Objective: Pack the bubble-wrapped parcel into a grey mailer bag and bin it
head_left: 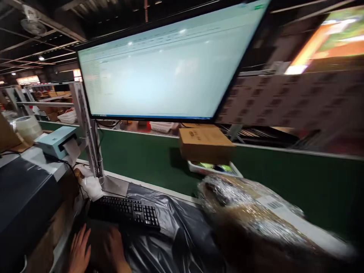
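Note:
My left hand (80, 250) is at the lower left, palm down with its fingers stretched out and nothing in it. To its right, my right hand (116, 246) is smeared by motion, so its fingers do not show clearly. Both hands are just on the near side of a black keyboard (125, 210), apart from its keys. The keyboard lies on a bench covered with wrinkled black plastic (176, 227). Above it hangs a large monitor (159, 76) with a mostly white window on its screen.
A bulky package in clear wrap (256, 212) fills the lower right. Behind the bench runs a green conveyor belt (136, 151), with a cardboard box (206, 142) on a white tray (196, 168). A light blue label printer (57, 142) and tape rolls (27, 129) are on the left.

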{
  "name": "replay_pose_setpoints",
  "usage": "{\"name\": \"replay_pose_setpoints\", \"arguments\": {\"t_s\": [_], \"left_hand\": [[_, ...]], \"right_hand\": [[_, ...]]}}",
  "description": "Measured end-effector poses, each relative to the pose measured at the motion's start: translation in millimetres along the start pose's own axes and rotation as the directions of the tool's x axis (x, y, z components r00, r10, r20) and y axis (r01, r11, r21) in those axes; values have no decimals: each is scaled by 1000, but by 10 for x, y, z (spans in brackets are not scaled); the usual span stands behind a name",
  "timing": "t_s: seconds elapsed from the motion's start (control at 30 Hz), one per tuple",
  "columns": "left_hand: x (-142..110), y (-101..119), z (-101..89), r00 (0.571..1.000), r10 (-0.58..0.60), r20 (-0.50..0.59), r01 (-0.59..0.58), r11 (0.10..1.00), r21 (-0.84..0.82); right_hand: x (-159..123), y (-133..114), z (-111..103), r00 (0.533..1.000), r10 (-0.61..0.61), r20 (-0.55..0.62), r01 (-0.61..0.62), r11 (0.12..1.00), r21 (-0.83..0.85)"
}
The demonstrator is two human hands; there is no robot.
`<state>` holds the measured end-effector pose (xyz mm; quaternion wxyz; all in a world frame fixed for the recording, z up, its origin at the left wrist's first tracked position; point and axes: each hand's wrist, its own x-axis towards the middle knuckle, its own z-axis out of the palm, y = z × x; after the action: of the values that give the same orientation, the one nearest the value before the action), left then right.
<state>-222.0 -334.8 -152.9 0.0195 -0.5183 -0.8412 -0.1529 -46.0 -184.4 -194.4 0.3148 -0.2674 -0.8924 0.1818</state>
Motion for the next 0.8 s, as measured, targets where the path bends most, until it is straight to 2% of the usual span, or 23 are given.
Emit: {"name": "replay_pose_setpoints", "arguments": {"t_s": [0.1,0.17,0.27,0.37,0.43,0.5,0.57,0.67,0.8], "left_hand": [[195,230,107,993,-12,119,14,1000,-23],[378,395,181,983,-14,184,18,1000,-22],[673,579,334,972,16,235,-14,1000,-12],[973,663,476,966,28,256,-31,999,8],[1148,678,482,966,49,252,-54,998,13],[1248,669,372,970,72,234,-75,997,6],[1258,640,180,976,99,194,-99,995,-11],[1186,559,-30,973,229,25,-228,972,-60],[1050,452,11,960,268,85,-261,962,-84]], "right_hand": [[108,429,-51,977,209,-37,-211,975,-71],[115,631,-103,965,258,-36,-261,955,-140],[10,782,-94,974,224,30,-215,958,-192],[-48,843,42,985,156,81,-138,971,-195],[14,830,95,983,164,79,-142,963,-230],[132,712,19,970,232,76,-202,937,-286],[273,502,-185,941,325,95,-278,903,-328],[492,270,-492,885,440,156,-370,865,-340],[528,281,-553,836,472,278,-395,871,-292]]}}
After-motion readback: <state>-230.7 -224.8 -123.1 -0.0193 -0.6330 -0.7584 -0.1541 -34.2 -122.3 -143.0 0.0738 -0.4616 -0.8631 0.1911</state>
